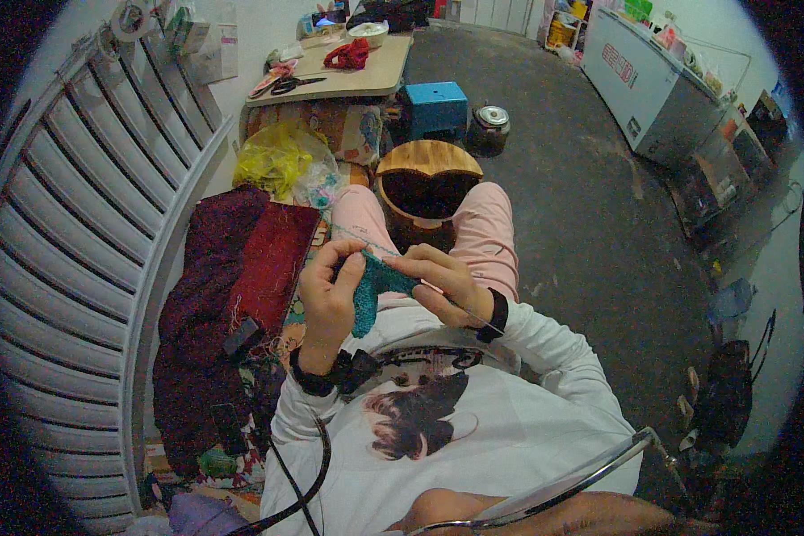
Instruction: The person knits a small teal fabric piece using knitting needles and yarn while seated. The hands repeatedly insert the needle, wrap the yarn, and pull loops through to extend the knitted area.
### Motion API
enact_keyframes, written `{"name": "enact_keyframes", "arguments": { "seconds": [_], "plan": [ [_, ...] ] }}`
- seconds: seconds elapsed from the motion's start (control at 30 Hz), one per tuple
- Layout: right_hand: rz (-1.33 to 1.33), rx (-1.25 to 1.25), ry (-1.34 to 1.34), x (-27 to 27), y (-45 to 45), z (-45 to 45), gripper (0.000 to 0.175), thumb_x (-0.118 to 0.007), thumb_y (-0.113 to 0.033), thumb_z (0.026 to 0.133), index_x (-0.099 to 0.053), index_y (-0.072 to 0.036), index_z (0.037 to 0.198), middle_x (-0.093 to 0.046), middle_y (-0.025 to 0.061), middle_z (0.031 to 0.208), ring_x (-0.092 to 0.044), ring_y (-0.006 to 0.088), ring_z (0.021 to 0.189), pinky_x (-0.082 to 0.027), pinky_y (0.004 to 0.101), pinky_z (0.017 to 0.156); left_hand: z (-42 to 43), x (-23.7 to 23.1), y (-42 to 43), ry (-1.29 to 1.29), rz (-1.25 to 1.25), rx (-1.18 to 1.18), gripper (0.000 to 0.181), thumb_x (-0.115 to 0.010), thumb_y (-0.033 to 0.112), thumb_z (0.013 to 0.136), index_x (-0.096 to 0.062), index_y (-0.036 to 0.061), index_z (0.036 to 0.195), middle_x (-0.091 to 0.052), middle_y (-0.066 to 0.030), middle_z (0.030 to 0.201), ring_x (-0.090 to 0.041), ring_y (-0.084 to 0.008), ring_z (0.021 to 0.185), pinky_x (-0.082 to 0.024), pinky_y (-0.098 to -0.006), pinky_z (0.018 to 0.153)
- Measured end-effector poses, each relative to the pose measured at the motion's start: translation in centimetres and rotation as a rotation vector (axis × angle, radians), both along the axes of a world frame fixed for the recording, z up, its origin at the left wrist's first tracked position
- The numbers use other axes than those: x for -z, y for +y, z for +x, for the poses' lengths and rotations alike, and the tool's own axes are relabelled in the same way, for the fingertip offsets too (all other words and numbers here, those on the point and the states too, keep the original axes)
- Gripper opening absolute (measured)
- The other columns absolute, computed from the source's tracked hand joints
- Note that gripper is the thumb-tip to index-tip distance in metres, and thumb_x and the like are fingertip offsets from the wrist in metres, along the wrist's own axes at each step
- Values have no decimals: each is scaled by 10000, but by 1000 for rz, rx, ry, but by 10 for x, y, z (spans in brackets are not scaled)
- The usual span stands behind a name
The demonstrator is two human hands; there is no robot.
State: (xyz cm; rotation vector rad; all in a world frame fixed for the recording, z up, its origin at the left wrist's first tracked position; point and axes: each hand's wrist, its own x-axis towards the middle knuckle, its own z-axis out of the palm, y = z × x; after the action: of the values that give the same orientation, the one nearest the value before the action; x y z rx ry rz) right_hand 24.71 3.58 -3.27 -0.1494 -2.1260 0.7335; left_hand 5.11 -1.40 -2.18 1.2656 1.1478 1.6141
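Observation:
Teal knitted fabric [368, 305] hangs between my two hands above my lap. My left hand [331, 278] pinches its upper left edge between thumb and fingers. Opposite it, my right hand [445, 285] grips the fabric's right side together with a thin knitting needle [472, 315], whose rear end sticks out past the wrist. A strand of teal yarn [352, 234] runs from the work over my left thigh. The needle tips are too small and partly covered by fingers to make out. Black bands circle both wrists.
A lidded wooden-topped bin [429, 157] stands between my knees. Beyond it are a blue stool [435, 107] and a metal pot [494, 120]. Scissors [295, 84] and red cloth [348, 53] lie on a table [375, 84]. Dark red cloth [275, 254] lies at my left.

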Motion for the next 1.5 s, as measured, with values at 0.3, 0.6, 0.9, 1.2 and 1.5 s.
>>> {"name": "enact_keyframes", "arguments": {
  "seconds": [0.3, 0.6, 0.9, 1.2, 1.5],
  "plan": [
    [-76, 131, 132, 1, -7, -18, 508, -530, 20, 871, -455, 18, 1373, -548, 167, 1012, -569, 278, 895, -457, 343, 786, 2, -7, -9, 147, 3, -25, 111, -620, 55, 912, -674, -36, 949, -680, -48, 877, -598, -81, 784, -480, -238, 691],
    [171, 204, 18, -4, -2, -23, 532, -584, 80, 809, -490, 42, 1331, -550, 166, 945, -566, 290, 793, -465, 370, 667, 6, -3, -4, 396, 276, -194, 107, -658, 23, 867, -661, -41, 954, -670, -88, 843, -633, -156, 780, -489, -278, 694],
    [316, 366, 8, 9, 2, -20, 495, -610, 35, 796, -518, 55, 1282, -591, 170, 931, -601, 336, 779, -510, 393, 670, 2, 1, -6, -45, 36, -66, 156, -625, 36, 895, -689, -28, 1022, -692, -53, 928, -623, -101, 819, -488, -233, 729],
    [476, 251, 34, 12, 1, -16, 585, -615, 34, 774, -478, 70, 1342, -596, 164, 966, -609, 313, 809, -510, 390, 694, -1, 4, -3, -168, -65, -49, 167, -621, 33, 902, -691, -38, 1036, -692, -61, 951, -622, -94, 824, -488, -220, 747],
    [451, 271, -29, 8, -4, -17, 513, -587, 43, 802, -508, 100, 1306, -582, 204, 1020, -595, 328, 832, -492, 395, 728, 4, -1, -6, 36, 46, -164, 147, -634, 34, 897, -687, -28, 1020, -689, -46, 927, -615, -84, 806, -489, -219, 733]
  ]
}}
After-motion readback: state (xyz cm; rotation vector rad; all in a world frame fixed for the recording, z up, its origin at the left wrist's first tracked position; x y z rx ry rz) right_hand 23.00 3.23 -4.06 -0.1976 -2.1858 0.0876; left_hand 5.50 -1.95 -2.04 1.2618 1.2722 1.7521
